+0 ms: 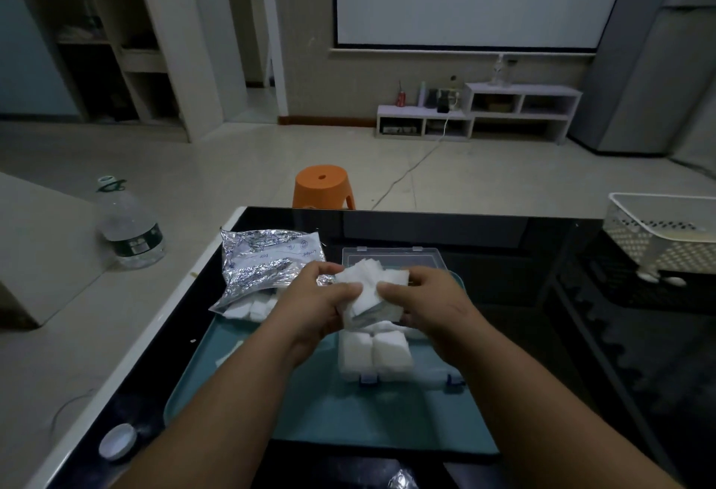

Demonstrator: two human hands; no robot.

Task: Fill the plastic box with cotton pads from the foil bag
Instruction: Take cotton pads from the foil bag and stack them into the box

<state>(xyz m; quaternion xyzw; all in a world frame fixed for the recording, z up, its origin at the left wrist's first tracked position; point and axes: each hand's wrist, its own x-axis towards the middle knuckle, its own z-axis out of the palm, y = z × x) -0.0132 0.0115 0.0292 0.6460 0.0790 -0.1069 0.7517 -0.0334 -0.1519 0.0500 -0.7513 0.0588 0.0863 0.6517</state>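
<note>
1. Now both hands, left hand (325,294) & right hand (422,298), pinch one bunch of cotton pads (368,283) betw. thumbs & fingers, just above the plastic box (434,376).
2. Box sits open on a teal tray (310,411) on the table (503,240), some pads inside. Foil bag (263,267) lies left of it, more pads at its mouth.
3. Pads prob. v. light, soft, squashy. The loose stack fans out easily, so best gripped gently at opposite edges.
</note>
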